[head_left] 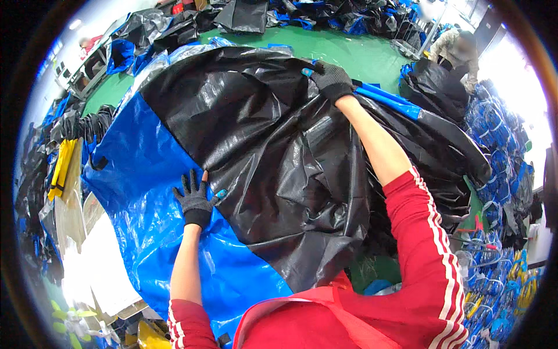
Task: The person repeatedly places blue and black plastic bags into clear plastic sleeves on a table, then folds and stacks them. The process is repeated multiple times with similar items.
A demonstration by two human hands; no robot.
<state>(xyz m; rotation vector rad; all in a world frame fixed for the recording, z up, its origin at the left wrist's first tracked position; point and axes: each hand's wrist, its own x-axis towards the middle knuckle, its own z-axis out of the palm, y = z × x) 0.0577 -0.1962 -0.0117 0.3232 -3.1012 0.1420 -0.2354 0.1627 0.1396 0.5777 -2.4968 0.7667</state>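
Note:
A large glossy plastic sheet lies spread out before me, with a black part [261,145] joined along a slanting seam to a blue part [139,157]. My left hand [196,200], in a dark knit glove with one fingertip bare, rests on the blue part beside the seam. Its fingers are spread, palm down, holding nothing. At the far edge of the black part, my right hand [330,80] wears a similar glove with a blue thumb tip. Its fingers are bent over and closed on that edge, partly hidden. A folded blue strip [390,100] lies just right of that wrist.
More black sheeting [430,151] drapes to the right. Bundled blue clear-wrapped goods [491,134] are stacked along the right side. Another person [459,55] bends over black material at the far right. Heaps of black and blue sheeting [244,16] lie beyond the green floor [349,49].

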